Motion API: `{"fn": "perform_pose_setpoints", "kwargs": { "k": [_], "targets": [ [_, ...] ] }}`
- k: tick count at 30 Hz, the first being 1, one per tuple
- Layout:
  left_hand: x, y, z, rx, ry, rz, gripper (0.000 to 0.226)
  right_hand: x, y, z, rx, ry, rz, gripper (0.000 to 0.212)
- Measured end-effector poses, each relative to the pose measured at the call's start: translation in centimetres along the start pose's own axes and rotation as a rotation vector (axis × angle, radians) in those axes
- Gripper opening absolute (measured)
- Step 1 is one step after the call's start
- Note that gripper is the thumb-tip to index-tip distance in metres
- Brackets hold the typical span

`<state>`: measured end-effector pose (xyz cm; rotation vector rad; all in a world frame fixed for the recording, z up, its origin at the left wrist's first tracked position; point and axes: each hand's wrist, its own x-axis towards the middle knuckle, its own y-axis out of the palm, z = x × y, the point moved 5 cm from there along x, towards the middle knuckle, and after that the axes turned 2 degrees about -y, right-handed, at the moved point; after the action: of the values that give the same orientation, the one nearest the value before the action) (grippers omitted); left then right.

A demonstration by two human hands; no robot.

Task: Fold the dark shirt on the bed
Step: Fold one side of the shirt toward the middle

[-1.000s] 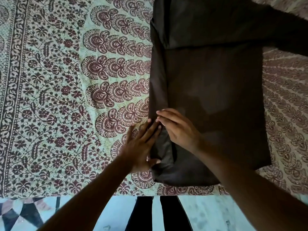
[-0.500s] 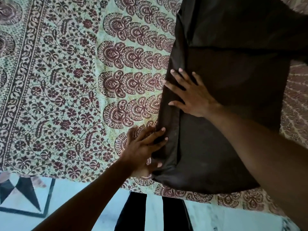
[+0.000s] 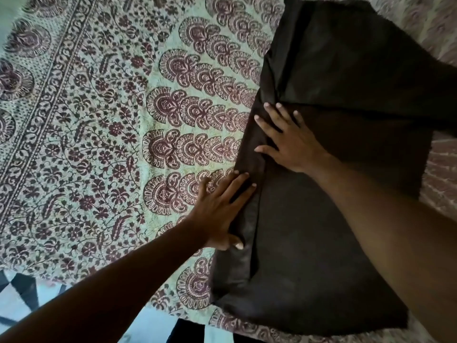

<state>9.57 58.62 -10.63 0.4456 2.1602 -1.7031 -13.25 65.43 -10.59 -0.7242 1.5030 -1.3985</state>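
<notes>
The dark shirt (image 3: 333,194), judged soft, light and limp, is found flat on the bed (image 3: 99,144) at 3 o'clock, pressed along its folded edge by the left hand (image 3: 220,209) and right hand (image 3: 291,142), both spread flat and holding nothing; edges are best pinched.

Patterned bedspread (image 3: 103,149) and tiled floor (image 3: 22,298)

Maroon florals cover the pale spread; black-and-white floor tiles show at near left.
</notes>
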Motion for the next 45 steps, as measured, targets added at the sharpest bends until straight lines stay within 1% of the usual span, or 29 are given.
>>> {"fn": "perform_pose_setpoints", "kwargs": {
  "k": [1,2,4,5,6,8,9,11,15,17,19,20,21,25,27,28,29,31,32,33,34,35,36,38,39,40,41,43,45],
  "targets": [
    [0.1,-0.5,-0.2,-0.006,0.003,0.004,0.134,-0.1,-0.3,0.5,-0.011,-0.020,-0.015,0.082],
    [0.5,-1.3,-0.3,-0.022,0.008,-0.029,0.126,-0.3,-0.6,1.1,-0.022,-0.069,-0.029,0.081],
    [1.5,-2.6,-0.1,-0.091,-0.003,-0.163,0.106,-1.0,-0.2,2.4,-0.029,-0.204,-0.031,0.076],
    [2.2,-3.1,0.2,-0.106,-0.028,-0.182,0.106,-1.2,0.3,2.6,-0.026,-0.255,-0.013,0.073],
    [2.8,-3.3,0.6,-0.097,-0.060,-0.164,0.114,-1.1,0.9,2.4,-0.018,-0.272,0.008,0.070],
    [4.1,-2.5,1.3,-0.066,-0.107,-0.100,0.135,0.1,1.5,0.7,-0.013,-0.231,0.024,0.068],
    [4.5,-2.0,1.6,-0.065,-0.120,-0.063,0.140,0.9,1.5,-0.4,-0.021,-0.200,0.014,0.067],
    [4.9,-1.9,1.9,-0.038,-0.121,-0.039,0.148,2.4,0.9,-2.1,-0.032,-0.140,-0.026,0.064],
    [5.0,-2.8,1.7,-0.034,-0.138,0.013,0.152,4.0,-0.8,-2.3,-0.018,-0.070,-0.111,0.062],
    [5.2,-3.3,1.3,0.002,-0.139,0.034,0.153,3.7,-0.8,-1.4,-0.053,-0.147,-0.143,0.061],
    [5.3,-3.6,1.0,0.026,-0.126,0.029,0.156,3.3,-0.3,-1.1,-0.087,-0.279,-0.096,0.061],
    [5.5,-3.7,0.9,0.031,-0.118,0.028,0.157,3.2,0.0,-1.6,-0.093,-0.297,-0.068,0.062],
    [5.6,-3.7,0.9,0.034,-0.111,0.030,0.159,3.5,0.1,-2.5,-0.091,-0.267,-0.055,0.063],
    [6.0,-4.1,0.7,0.082,-0.111,0.081,0.160,4.7,-0.6,-6.4,-0.032,-0.026,-0.070,0.062],
    [6.3,-5.0,0.5,0.089,-0.104,0.083,0.151,4.7,-1.6,-7.2,-0.010,0.018,-0.110,0.062],
    [6.7,-5.7,0.5,0.076,-0.102,0.051,0.139,4.5,-2.0,-7.3,-0.014,0.009,-0.137,0.062],
    [7.2,-6.6,0.6,0.053,-0.102,-0.014,0.121,4.2,-2.1,-7.4,-0.018,-0.026,-0.145,0.062],
    [8.7,-8.6,1.0,-0.008,-0.110,-0.172,0.085,3.6,-1.5,-7.2,-0.017,-0.147,-0.068,0.061],
    [9.7,-9.5,1.2,-0.046,-0.120,-0.238,0.076,3.4,-0.9,-7.4,-0.011,-0.191,-0.007,0.061],
    [10.9,-10.1,1.4,-0.082,-0.134,-0.262,0.075,3.3,-0.4,-8.0,0.006,-0.202,0.041,0.061],
    [12.3,-10.7,1.6,-0.107,-0.146,-0.254,0.082,3.4,-0.3,-8.7,0.033,-0.179,0.055,0.061],
    [13.6,-11.2,1.7,-0.121,-0.159,-0.222,0.091,3.5,-0.4,-9.6,0.068,-0.136,0.022,0.061],
    [14.8,-11.3,1.9,-0.130,-0.172,-0.173,0.099,3.7,-0.7,-10.5,0.105,-0.074,-0.048,0.060],
    [17.0,-11.9,2.4,-0.114,-0.195,-0.104,0.109,4.3,-1.8,-12.7,0.171,0.088,-0.242,0.056],
    [17.6,-12.3,2.4,-0.090,-0.209,-0.081,0.112,4.8,-2.4,-14.0,0.201,0.171,-0.316,0.054],
    [18.0,-12.6,2.2,-0.060,-0.226,-0.056,0.113,5.5,-3.0,-15.2,0.231,0.249,-0.349,0.053],
    [18.2,-12.8,2.0,-0.019,-0.240,-0.037,0.112,6.2,-3.5,-16.4,0.262,0.319,-0.339,0.054],
    [18.6,-13.1,1.4,0.070,-0.251,-0.020,0.104,7.7,-4.3,-18.5,0.302,0.408,-0.240,0.059],
    [18.8,-13.4,1.1,0.074,-0.253,-0.027,0.086,8.9,-5.4,-19.9,0.337,0.435,-0.112,0.060]
  ]
}}
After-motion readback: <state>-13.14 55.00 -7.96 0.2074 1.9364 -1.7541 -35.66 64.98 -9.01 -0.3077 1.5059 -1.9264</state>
